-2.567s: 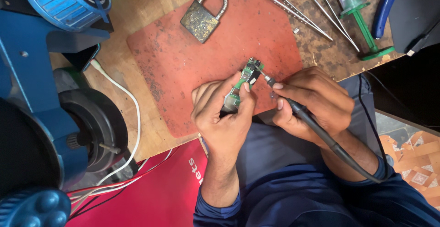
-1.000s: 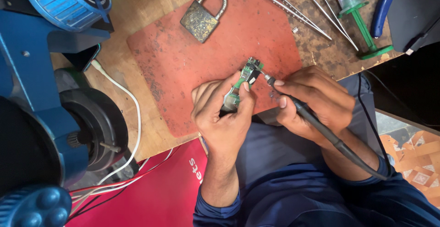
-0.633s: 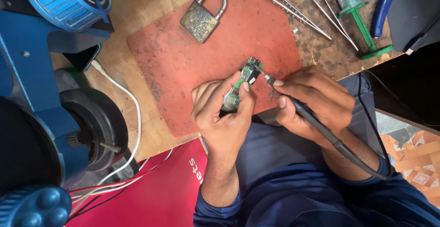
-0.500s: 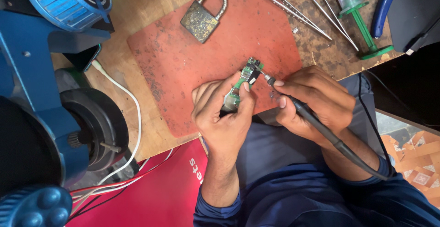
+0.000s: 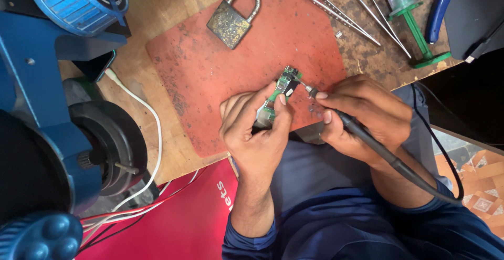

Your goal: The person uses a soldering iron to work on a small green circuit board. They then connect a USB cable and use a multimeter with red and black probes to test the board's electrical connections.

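Seen from above, a person sits at a wooden workbench (image 5: 173, 8) with both hands over the near edge of a worn red mat (image 5: 220, 76). The left hand (image 5: 257, 128) has its fingers and thumb closed around a small green circuit board (image 5: 278, 94), holding it tilted just above the mat. The right hand (image 5: 362, 115) grips a black soldering iron (image 5: 367, 139) like a pen, fingers closed on its handle, with the metal tip touching the far end of the board. A black cord runs from the iron back over the right forearm. Well apart from the hands, a tarnished padlock (image 5: 231, 18) lies at the far side of the mat. Thin metal rods (image 5: 341, 10) and a syringe with a green plunger (image 5: 409, 18) lie at the far right. A blue machine (image 5: 47, 81) and white cables (image 5: 149, 134) fill the left side.
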